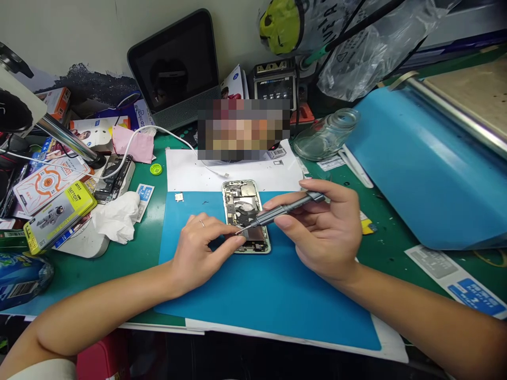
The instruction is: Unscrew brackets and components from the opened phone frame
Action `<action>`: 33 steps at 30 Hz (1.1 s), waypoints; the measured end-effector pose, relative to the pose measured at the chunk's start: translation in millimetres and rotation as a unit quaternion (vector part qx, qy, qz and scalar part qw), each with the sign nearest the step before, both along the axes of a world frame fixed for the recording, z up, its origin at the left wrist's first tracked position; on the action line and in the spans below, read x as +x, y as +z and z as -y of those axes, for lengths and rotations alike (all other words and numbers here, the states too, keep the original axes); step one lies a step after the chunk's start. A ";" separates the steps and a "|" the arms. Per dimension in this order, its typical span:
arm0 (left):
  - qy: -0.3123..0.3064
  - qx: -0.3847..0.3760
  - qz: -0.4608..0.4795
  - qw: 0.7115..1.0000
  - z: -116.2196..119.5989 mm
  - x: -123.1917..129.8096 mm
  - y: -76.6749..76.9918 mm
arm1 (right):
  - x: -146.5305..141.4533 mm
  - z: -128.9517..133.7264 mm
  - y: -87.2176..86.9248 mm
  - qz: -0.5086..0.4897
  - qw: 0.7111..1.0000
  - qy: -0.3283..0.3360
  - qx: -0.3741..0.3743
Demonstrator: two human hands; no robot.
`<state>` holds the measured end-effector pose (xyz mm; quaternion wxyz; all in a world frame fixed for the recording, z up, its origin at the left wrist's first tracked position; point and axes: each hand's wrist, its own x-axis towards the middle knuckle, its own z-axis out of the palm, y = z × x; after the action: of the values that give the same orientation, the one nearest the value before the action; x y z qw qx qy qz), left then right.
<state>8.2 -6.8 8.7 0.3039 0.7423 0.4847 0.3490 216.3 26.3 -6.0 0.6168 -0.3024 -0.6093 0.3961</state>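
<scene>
An opened phone point(246, 203) lies on the blue mat point(277, 306), its inner parts showing. My right hand point(327, 232) holds a dark grey screwdriver point(277, 212) slanting down to the left over the phone. The driver's thin tip ends near the fingertips of my left hand point(204, 245), at the phone's left side. My left thumb and index finger are brought close together there; whatever is between them is too small to make out. A small metal piece point(179, 197) rests on the mat's upper left.
White paper point(180, 169) lies behind the mat, with a cable end on it. A glass jar point(327, 136) and blue machine point(428, 174) stand right. A tissue point(118, 215), yellow battery box point(59, 216) and another opened phone point(114, 177) crowd the left.
</scene>
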 end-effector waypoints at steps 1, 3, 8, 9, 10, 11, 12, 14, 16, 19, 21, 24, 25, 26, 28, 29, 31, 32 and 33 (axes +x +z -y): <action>0.000 0.001 0.000 1.000 0.2 -0.1 -0.1 | 0.1 0.1 0.1 -0.001 1.000 -0.002 -0.002; -0.001 0.005 -0.001 1.000 0.7 -0.3 0.0 | 0.2 0.3 0.3 -0.003 1.000 -0.004 -0.005; -0.004 0.011 -0.004 1.000 0.5 -0.3 0.8 | 0.0 0.2 0.1 0.002 1.000 -0.005 -0.006; -0.003 0.011 -0.004 1.000 0.3 -0.1 0.9 | 0.0 0.0 0.0 0.003 1.000 -0.004 -0.006; -0.002 0.012 -0.003 1.000 0.1 0.0 1.0 | 0.1 -0.2 -0.2 0.004 1.000 -0.004 -0.005; -0.002 0.012 -0.003 1.000 -0.1 0.1 1.0 | 0.2 -0.3 -0.3 0.004 1.000 -0.003 -0.005; -0.002 0.013 -0.003 1.000 -0.3 0.2 1.0 | 0.4 -0.3 -0.4 0.004 1.000 -0.003 -0.003; -0.001 0.014 -0.002 1.000 -0.5 0.4 1.0 | 0.8 -0.1 -0.4 0.006 1.000 -0.002 -0.002; -0.001 0.015 -0.002 1.000 -0.5 0.5 0.8 | 1.1 0.2 -0.5 0.006 1.000 -0.003 -0.002; -0.001 0.015 -0.004 1.000 -0.7 0.5 0.7 | 1.2 0.3 -0.7 0.005 1.000 -0.003 -0.003; -0.002 0.014 -0.004 1.000 -0.6 0.5 0.9 | 0.9 -0.2 -1.1 0.003 1.000 -0.004 -0.003; -0.002 0.013 -0.004 1.000 -0.3 0.5 1.5 | 0.4 -0.9 -0.9 -0.001 1.000 -0.005 -0.003; -0.001 0.012 -0.005 1.000 -0.2 0.5 1.7 | 0.3 -1.0 -0.6 -0.002 1.000 -0.006 -0.004; -0.001 0.010 -0.006 1.000 -0.1 0.5 1.9 | 0.2 -1.1 -0.1 -0.002 1.000 -0.006 -0.005; -0.002 0.006 -0.009 1.000 -0.1 0.6 2.2 | 0.3 -1.1 0.9 0.002 1.000 -0.008 -0.008; -0.002 0.004 -0.012 1.000 -0.2 0.6 2.3 | 0.4 -1.1 1.4 0.007 1.000 -0.008 -0.009; -0.002 0.001 -0.017 1.000 -0.3 0.6 2.4 | 0.7 -0.9 2.1 0.016 1.000 -0.008 -0.009; -0.003 0.000 -0.018 1.000 -0.3 0.6 2.4 | 0.9 -0.8 2.3 0.020 1.000 -0.008 -0.009; -0.003 0.000 -0.020 1.000 -0.3 0.6 2.5 | 0.9 -0.7 2.4 0.022 1.000 -0.009 -0.008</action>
<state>8.8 -6.5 11.2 0.2955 0.7502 0.4887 0.3334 217.2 27.0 -3.6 0.6041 -0.3220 -0.6168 0.3885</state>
